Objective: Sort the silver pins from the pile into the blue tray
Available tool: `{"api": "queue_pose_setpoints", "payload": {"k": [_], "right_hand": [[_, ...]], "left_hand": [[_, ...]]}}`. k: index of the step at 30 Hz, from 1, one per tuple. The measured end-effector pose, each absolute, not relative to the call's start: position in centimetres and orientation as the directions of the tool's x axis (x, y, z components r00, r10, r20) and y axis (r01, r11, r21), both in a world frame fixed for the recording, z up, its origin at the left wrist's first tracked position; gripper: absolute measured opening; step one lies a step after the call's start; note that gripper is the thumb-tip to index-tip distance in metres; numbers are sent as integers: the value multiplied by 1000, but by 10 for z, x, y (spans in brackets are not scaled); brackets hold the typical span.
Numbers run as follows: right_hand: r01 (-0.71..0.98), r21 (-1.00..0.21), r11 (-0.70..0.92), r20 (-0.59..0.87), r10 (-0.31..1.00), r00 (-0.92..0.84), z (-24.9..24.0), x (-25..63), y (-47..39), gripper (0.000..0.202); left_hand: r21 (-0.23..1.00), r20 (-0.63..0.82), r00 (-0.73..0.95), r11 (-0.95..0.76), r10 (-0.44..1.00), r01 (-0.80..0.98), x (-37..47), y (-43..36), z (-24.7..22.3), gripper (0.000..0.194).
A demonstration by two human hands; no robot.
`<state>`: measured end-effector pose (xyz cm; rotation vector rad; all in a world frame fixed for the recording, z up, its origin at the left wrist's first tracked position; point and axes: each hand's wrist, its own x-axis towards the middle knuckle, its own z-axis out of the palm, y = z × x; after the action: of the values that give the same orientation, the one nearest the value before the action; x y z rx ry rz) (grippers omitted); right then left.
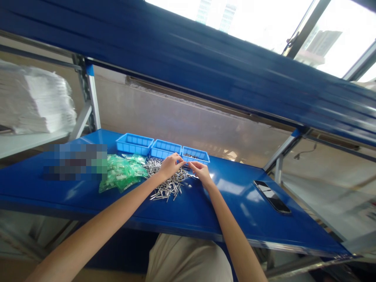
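Fingers pinched together, my left hand (171, 165) hangs over a heap of slim, shiny metal pins (167, 188). Close by on its right, my right hand (200, 170) is also closed in a pinch, its fingertips almost meeting those of the left. Whatever sits between the fingertips is too small to make out. Just behind the hands stands a small blue bin (202, 158) with a few thin pieces in it. Two more blue bins, a middle one (166, 152) and a left one (133, 149), continue the row.
Green plastic bags (123, 174) lie left of the pins, beside a blurred-out patch. A phone (272, 196) rests on the blue table (235, 211) at the right. Overhead runs a blue shelf (188, 66). Wrapped white stacks (44, 102) stand at far left.
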<state>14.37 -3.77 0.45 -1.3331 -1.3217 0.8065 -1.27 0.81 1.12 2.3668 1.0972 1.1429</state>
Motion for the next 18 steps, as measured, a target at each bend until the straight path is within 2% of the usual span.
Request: {"api": "queue_pose_setpoints", "payload": {"k": [6, 13, 18], "right_hand": [[166, -970, 175, 214, 941, 262, 4, 146, -34, 42], [89, -991, 101, 126, 927, 354, 6, 156, -31, 34], [5, -976, 218, 207, 917, 341, 11, 159, -31, 39]], "left_hand": [[465, 504, 596, -778, 625, 423, -11, 5, 7, 21], [281, 440, 708, -834, 552, 476, -11, 1, 4, 20], [264, 391, 748, -844, 536, 467, -9, 0, 4, 17]]}}
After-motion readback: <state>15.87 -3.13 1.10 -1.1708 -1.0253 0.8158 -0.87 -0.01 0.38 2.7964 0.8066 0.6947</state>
